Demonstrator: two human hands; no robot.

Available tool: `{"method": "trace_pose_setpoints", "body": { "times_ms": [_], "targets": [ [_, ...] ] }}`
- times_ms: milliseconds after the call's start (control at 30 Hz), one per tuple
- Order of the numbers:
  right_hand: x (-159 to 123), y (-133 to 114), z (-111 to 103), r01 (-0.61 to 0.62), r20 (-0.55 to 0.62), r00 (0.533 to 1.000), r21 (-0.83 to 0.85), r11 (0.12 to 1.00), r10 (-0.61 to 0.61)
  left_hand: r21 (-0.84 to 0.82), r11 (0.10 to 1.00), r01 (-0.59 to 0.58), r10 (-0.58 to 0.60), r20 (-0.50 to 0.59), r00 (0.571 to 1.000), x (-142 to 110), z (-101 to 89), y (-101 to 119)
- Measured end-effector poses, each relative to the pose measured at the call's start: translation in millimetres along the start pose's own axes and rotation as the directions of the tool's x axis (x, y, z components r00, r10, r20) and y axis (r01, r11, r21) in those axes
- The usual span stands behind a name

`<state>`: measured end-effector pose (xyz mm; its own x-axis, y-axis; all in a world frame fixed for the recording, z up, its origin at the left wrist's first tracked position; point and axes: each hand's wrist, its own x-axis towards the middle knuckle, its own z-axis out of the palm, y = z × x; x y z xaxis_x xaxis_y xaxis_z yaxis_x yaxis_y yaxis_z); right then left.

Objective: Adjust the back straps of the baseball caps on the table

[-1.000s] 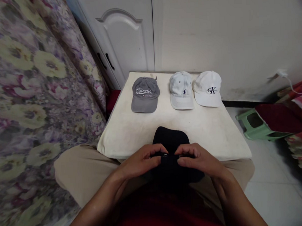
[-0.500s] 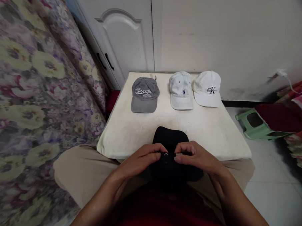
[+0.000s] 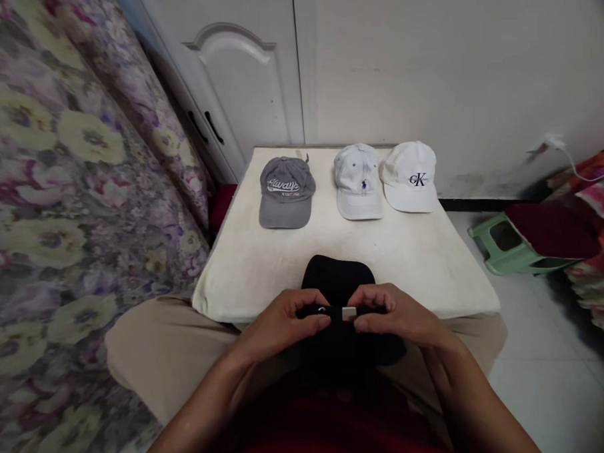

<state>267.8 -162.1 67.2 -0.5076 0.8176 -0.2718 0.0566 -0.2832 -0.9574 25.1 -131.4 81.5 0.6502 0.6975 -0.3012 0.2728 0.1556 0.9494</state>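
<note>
A black cap point(image 3: 338, 278) lies at the near edge of the cream-covered table point(image 3: 263, 255), its back toward me. My left hand point(image 3: 281, 324) pinches the left end of the cap's black rear strap. My right hand point(image 3: 393, 316) pinches the right end at a small silver buckle point(image 3: 349, 312). Both hands are closed on the strap, thumbs and forefingers nearly meeting. Farther back on the table sit a grey cap point(image 3: 285, 190), a pale blue cap point(image 3: 357, 180) and a white cap point(image 3: 410, 178) in a row.
A floral bedspread point(image 3: 64, 183) rises on the left. White cabinet doors point(image 3: 235, 76) and a wall stand behind the table. A green stool point(image 3: 498, 248) with a dark red cushion sits on the tiled floor at right. My knees in beige trousers flank the table.
My fingers have shifted along the strap, and the silver buckle now shows between my thumbs. The view has tilted slightly; the caps on the table have not moved.
</note>
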Motion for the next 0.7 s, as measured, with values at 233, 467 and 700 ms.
{"method": "trace_pose_setpoints", "body": {
  "times_ms": [233, 467, 700],
  "targets": [
    [-12, 16, -6, 0.014, 0.022, 1.0, 0.15, 0.989, -0.017, -0.078, 0.997, 0.007, -0.009, -0.029, 1.0, -2, -3.0, 0],
    [-11, -2, -10, 0.05, -0.052, 0.997, 0.016, 0.999, -0.049, -0.163, 0.987, 0.011, -0.014, -0.016, 1.0, -2, -2.0, -2],
    [-15, -17, -21, 0.064, -0.062, 0.995, -0.134, 0.989, -0.073, -0.043, 0.999, -0.004, 0.009, 0.122, 0.993, 1, 1.7, 2]
  ]
}}
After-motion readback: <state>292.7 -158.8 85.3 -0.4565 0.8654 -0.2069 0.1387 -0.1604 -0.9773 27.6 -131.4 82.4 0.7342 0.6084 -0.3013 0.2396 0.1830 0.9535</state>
